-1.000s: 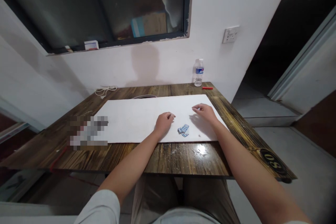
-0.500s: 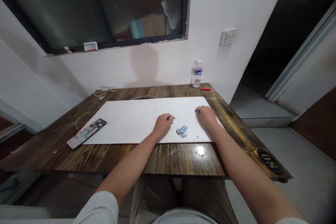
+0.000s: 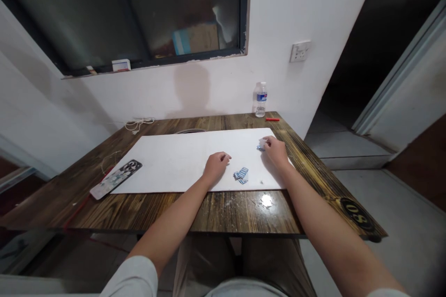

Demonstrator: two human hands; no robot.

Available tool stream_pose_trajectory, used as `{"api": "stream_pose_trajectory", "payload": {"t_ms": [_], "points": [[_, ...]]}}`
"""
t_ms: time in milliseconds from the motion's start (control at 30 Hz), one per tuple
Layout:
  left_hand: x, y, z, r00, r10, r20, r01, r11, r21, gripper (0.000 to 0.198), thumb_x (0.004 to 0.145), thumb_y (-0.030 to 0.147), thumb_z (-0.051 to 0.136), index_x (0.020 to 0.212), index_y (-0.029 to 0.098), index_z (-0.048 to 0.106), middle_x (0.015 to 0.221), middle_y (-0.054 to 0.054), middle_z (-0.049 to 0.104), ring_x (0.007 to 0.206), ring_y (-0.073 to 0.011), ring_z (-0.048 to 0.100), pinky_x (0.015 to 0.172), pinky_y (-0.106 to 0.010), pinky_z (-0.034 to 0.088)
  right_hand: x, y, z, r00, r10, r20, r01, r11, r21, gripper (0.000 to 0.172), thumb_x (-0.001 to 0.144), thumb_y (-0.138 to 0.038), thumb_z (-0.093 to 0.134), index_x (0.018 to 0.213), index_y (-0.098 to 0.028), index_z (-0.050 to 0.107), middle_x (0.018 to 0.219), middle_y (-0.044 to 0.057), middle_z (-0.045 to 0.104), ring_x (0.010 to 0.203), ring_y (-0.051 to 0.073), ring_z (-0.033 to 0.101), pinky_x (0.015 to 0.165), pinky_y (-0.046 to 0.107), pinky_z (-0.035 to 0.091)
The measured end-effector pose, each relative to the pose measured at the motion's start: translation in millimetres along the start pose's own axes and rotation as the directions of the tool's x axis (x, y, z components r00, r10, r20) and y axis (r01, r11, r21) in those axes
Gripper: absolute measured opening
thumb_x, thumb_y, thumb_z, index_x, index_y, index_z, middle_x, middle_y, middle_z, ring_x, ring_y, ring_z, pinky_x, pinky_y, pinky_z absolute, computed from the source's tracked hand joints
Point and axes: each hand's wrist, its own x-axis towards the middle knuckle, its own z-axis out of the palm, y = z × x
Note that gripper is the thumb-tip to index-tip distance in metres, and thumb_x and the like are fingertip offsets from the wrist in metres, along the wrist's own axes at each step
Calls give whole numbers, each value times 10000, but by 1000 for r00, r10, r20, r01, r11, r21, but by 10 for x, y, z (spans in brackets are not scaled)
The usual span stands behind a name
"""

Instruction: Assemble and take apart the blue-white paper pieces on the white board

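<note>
Since the earlier frame, we find the right hand (image 3: 275,152) shifted slightly on the white board (image 3: 167,162), which lies on the wooden table (image 3: 212,211). One small striped piece (image 3: 261,147) lies at its fingertips, touching them. The fingers are curled over it, but we cannot tell whether the piece is gripped or only touched.

We record one cluster of blue-and-white striped pieces (image 3: 241,175) on the board between the two hands, nearer the front edge. It shows at least three overlapping pieces; the exact count cannot be confirmed.

The left hand (image 3: 216,165) rests palm down just beside the cluster, loosely curled, with nothing visible in it. Both arms reach forward from the table's near edge.

We also note one phone in a patterned case (image 3: 115,178) at the board's left corner and one plastic water bottle (image 3: 260,100) by the wall.
</note>
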Motion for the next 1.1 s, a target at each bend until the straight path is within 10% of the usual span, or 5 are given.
{"api": "stream_pose_trajectory", "payload": {"t_ms": [133, 333, 567, 700, 1100], "points": [[-5, 9, -2, 1000, 11, 7, -11, 1000, -5, 250, 855, 291, 501, 792, 166, 708, 816, -38, 727, 738, -164, 697, 643, -239, 503, -85, -217, 17, 956, -35, 292, -93, 907, 412, 224, 720, -315, 624, 853, -151, 698, 705, 33, 684, 630, 156, 604, 654, 287, 487], [-6, 24, -2, 999, 49, 3, -49, 998, 32, 248, 850, 280, 499, 789, 177, 716, 817, -31, 732, 734, -155, 688, 656, -240, 500, -304, -465, 28, 625, -317, 714, -13, 910, 415, 296, 710, -394, 726, 911, -177, 742, 793, 45, 716, 716, 172, 627, 663, 286, 479], [-11, 19, 4, 1000, 17, 3, -17, 1000, 22, 247, 854, 283, 499, 789, 180, 713, 827, -30, 731, 740, -155, 690, 641, -233, 500, -183, -250, 58, 950, -144, 276, 209, 953, -220, 370, 823, -269, 656, 1177, -164, 659, 1233, 138, 636, 1150, 272, 544, 968, 382, 413], [-18, 26, 7, 1000, 0, 19, 0, 1000, 1, 243, 855, 280, 499, 793, 178, 710, 833, -33, 729, 737, -154, 691, 635, -230, 507, -194, -151, 5, 942, -59, 331, 223, 847, -483, 387, 884, -322, 580, 1212, -124, 632, 1217, 183, 633, 1130, 303, 546, 931, 386, 405], [-17, 25, 5, 1000, -19, 16, 19, 1000, 11, 252, 850, 294, 500, 800, 178, 718, 828, -37, 731, 760, -167, 691, 666, -248, 507, -189, -202, -12, 934, -77, 350, 257, 825, -504, 373, 875, -128, 461, 1206, -141, 632, 1058, 138, 702, 988, 237, 610, 821, 294, 410]]}}
